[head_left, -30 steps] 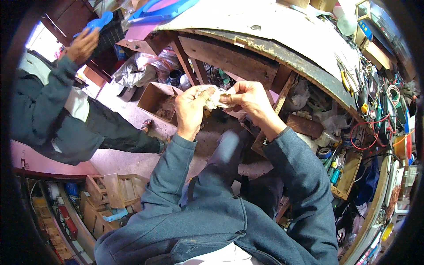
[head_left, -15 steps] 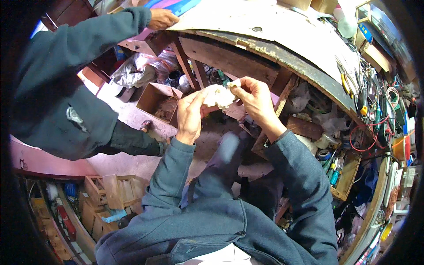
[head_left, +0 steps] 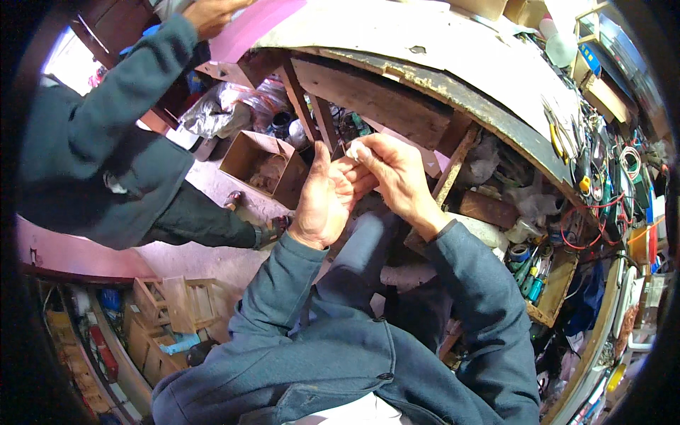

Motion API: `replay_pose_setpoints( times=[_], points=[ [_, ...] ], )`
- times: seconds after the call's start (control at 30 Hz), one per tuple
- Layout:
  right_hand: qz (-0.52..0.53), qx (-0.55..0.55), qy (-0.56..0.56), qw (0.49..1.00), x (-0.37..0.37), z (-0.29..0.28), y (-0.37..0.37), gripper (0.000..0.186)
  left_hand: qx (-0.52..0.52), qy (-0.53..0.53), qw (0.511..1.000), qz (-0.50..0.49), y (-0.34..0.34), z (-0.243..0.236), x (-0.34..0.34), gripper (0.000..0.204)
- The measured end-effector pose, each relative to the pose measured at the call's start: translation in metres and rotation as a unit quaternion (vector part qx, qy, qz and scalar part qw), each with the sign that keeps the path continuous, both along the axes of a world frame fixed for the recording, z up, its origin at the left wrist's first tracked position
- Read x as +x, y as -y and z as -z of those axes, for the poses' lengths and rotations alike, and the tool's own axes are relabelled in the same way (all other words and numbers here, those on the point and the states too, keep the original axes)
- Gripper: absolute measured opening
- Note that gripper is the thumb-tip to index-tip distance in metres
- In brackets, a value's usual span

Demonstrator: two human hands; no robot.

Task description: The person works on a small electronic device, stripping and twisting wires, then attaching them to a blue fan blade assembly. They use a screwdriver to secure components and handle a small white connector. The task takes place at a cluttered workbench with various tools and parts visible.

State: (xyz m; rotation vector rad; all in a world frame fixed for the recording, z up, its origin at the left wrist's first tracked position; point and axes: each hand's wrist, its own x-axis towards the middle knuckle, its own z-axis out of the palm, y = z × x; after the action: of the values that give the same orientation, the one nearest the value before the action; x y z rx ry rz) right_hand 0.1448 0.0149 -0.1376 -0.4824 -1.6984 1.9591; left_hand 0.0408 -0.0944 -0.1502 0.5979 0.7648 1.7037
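Observation:
In front of me, above my knees, my right hand (head_left: 402, 177) pinches a small crumpled white wad (head_left: 356, 149), perhaps tissue or cloth, between thumb and fingers. Most of the wad is hidden by those fingers. Right beside it, my left hand (head_left: 320, 212) is turned palm up with its thumb raised and its fingers stretched toward the right hand. The left palm bears nothing that I can see. The fingertips of the two hands meet or overlap just below the wad; whether they touch I cannot tell.
A worn workbench (head_left: 340, 32) curves across the far side, with pliers (head_left: 554, 138) and wires at its right. Below are an open cardboard box (head_left: 244, 159) and a drawer of screwdrivers (head_left: 536, 287). At left, another person (head_left: 106, 170) holds a pink sheet (head_left: 248, 28).
The white wad, spread between both hands before, is now bunched small in my right fingers. My left hand has let go and turned palm up. The other person's arm has moved left.

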Motion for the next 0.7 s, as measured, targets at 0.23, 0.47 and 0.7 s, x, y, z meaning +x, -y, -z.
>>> replay_pose_setpoints(
  times=[0.23,0.47,0.7],
  points=[
    [0.227,0.217,-0.045,0.949,-0.004,0.018,-0.030,0.029,0.014,0.108,0.994,-0.010,-0.008,0.003,0.009,0.098],
    [0.094,0.137,-0.001,0.986,0.000,0.019,-0.029,0.035,0.020,0.138,0.990,0.007,0.003,0.010,-0.004,0.091],
    [0.048,0.354,-0.108,0.928,-0.004,0.017,-0.010,0.030,0.026,0.107,0.994,-0.028,0.001,0.014,-0.021,0.072]
  ],
)
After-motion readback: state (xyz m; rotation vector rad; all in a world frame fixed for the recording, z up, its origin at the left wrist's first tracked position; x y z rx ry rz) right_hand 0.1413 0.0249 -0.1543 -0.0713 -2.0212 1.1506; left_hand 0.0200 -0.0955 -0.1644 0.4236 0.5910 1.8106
